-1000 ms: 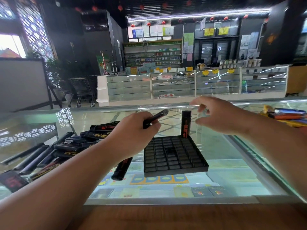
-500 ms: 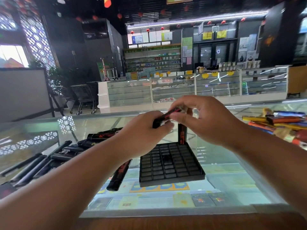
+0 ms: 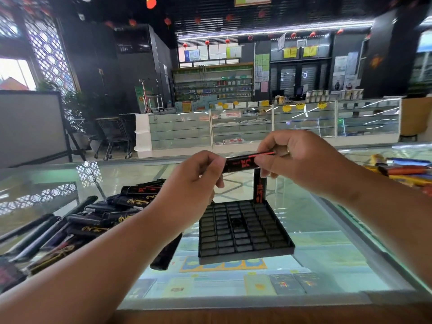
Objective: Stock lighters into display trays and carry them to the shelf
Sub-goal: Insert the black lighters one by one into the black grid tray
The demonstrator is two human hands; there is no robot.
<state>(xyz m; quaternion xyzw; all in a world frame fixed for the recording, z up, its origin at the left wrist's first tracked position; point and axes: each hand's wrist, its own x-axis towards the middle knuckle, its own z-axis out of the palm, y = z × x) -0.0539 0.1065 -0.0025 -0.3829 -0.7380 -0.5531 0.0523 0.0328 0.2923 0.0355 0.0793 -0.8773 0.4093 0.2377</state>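
In the head view, a black lighter with red markings [image 3: 243, 163] is held level in the air above the far edge of a black gridded plastic display tray [image 3: 243, 232], between both hands. The left hand [image 3: 194, 183] has its fingers curled and pinches the lighter's left end; the right hand [image 3: 301, 160] pinches the right end with thumb and curled fingers. The tray lies flat on a glass counter top [image 3: 315, 230], near the middle, and almost all of its cells are unfilled. One upright black lighter with red print [image 3: 260, 187] stands in the tray's far right corner, just below the held one. To the left on the glass lies a loose pile of black lighters with gold and red print [image 3: 98, 218], and a single black lighter [image 3: 166, 253] lies just beside the tray's left edge, partly under the left forearm. At the far right edge of the counter lie several coloured lighters [image 3: 406, 170].
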